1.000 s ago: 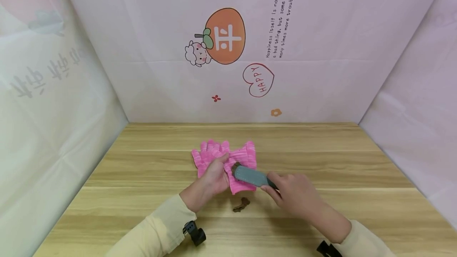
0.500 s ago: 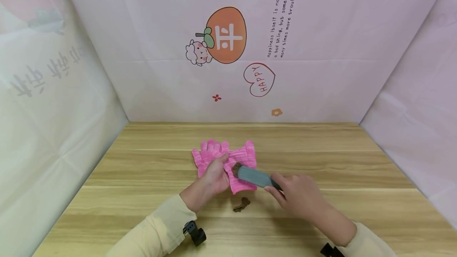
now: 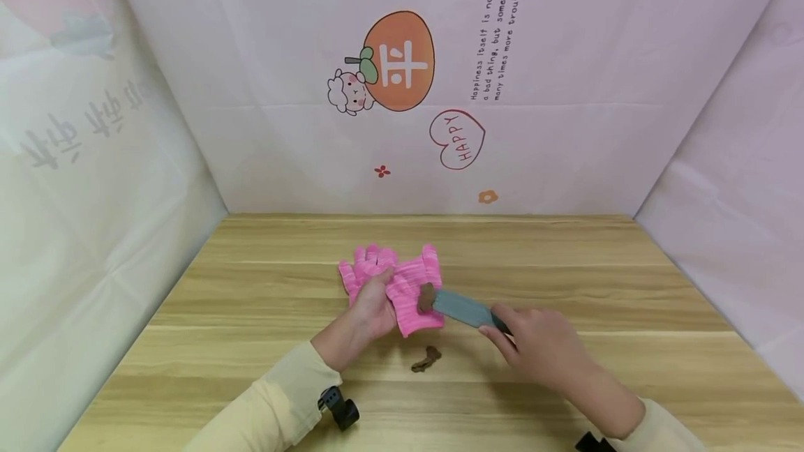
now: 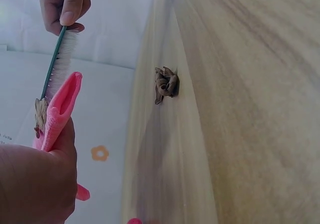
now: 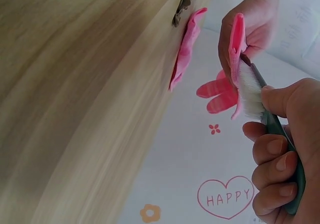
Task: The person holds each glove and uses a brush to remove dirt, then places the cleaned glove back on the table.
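My left hand (image 3: pixel 373 309) grips a pink striped knit glove (image 3: pixel 411 291) above the table, its cuff opening toward the right. My right hand (image 3: pixel 543 347) holds the handle of a grey-green brush (image 3: pixel 467 309) with white bristles (image 5: pixel 250 91). The bristles face the glove near its cuff. At the brush's tip is a brown clump (image 4: pixel 41 115), against or very close to the glove. A second pink glove (image 5: pixel 187 48) lies on the table beyond my left hand. Part of it is hidden behind the hand and the held glove in the head view.
A twisted brown piece (image 3: pixel 426 359) lies on the wood-grain table (image 3: pixel 251 368) in front of the gloves. White printed sheets (image 3: pixel 283 145) stand behind the table and at both sides. Each wrist carries a black camera mount (image 3: pixel 339 408).
The brush and my right hand have moved to the right, and the brown clump has shifted toward the glove's cuff edge. The held glove has moved slightly left with my left hand.
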Tool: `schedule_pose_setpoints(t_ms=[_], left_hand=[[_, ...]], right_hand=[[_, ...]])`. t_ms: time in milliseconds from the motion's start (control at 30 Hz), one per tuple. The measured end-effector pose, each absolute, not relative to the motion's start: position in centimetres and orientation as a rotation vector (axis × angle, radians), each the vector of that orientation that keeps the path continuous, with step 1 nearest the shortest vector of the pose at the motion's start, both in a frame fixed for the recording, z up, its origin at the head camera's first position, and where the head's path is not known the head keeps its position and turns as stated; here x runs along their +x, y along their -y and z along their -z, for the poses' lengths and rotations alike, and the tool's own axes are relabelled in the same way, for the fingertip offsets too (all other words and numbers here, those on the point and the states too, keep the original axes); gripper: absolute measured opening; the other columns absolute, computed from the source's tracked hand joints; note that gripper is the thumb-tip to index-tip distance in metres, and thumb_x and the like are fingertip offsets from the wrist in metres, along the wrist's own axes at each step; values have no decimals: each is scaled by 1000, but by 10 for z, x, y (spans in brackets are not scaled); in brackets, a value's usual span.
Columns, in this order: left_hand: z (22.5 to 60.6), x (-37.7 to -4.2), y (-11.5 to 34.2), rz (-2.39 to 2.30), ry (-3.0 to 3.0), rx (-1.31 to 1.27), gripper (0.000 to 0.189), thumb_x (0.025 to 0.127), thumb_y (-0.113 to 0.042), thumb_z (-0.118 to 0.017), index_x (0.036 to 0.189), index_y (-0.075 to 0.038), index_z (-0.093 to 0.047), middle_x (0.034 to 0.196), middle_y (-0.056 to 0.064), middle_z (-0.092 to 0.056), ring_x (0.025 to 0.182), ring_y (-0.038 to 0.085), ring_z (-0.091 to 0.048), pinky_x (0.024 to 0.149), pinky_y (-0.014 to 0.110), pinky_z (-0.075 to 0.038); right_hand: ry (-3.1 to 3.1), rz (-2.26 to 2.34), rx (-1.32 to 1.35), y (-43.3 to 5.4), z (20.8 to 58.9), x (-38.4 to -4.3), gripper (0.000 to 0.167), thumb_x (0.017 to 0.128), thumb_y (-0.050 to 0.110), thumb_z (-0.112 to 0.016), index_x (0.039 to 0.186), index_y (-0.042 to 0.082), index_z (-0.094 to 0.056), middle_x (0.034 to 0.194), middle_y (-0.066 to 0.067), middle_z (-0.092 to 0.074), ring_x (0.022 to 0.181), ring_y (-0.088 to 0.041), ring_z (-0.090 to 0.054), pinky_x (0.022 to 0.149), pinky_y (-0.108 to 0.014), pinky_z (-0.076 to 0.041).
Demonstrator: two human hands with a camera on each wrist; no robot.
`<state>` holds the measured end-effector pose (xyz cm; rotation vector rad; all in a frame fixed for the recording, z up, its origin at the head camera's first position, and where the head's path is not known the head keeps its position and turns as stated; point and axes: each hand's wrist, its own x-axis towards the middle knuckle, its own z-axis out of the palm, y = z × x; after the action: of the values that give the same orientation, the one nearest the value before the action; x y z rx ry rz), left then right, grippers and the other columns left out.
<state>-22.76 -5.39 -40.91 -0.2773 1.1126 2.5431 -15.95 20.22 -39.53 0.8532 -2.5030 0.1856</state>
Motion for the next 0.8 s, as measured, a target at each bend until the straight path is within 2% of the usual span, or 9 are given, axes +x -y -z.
schedule_pose_setpoints(t_ms=[300,567,800], left_hand=[[409,-229,57,-2544,-1094,-284,37,107,-25,-29,134,-1,-38,131,12,-52,129,27,-45,106,37,-40],[409,-228,56,-2484,-1139,-277,33,106,-27,-31,127,-4,-42,122,10,-58,117,23,-55,102,37,-43],[407,-225,55,-2414,-1171,-196,35,106,-29,-31,126,-4,-44,120,9,-59,115,24,-56,103,40,-43]], right_hand=[[2413,-204,842,-209,389,-161,34,96,42,-58,86,10,-57,57,15,-32,47,0,-26,39,-17,-19],[2301,-232,880,-200,384,-165,49,102,53,-37,81,11,-53,56,15,-28,46,0,-22,39,-17,-14],[2254,-212,919,-190,390,-170,52,102,54,-32,85,11,-55,57,14,-33,47,1,-20,40,-15,-12]])
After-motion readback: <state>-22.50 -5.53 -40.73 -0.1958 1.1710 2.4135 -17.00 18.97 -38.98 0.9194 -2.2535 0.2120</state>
